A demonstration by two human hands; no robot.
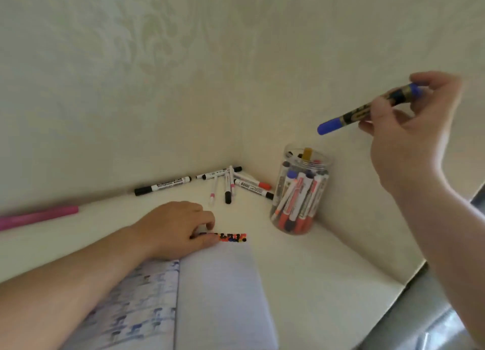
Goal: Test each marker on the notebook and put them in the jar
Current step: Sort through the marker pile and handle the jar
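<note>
right hand [409, 129]: raised high above the jar [300, 189], fingers clamped on a capped blue marker [367, 109], probably lining up a drop-in
left hand [181, 229]: fingers curled, pressing the notebook [220, 292] top edge, looks like it's pinning the page
test dots [231, 237]: row beside those fingertips
untested markers [225, 183]: loose pile in the bench [315, 284] corner

Clear glossy plastic jar [301, 192] below right hand [409, 139]; matt paper notebook [220, 292] under left hand [175, 229]; smooth plastic marker [367, 108].
</note>
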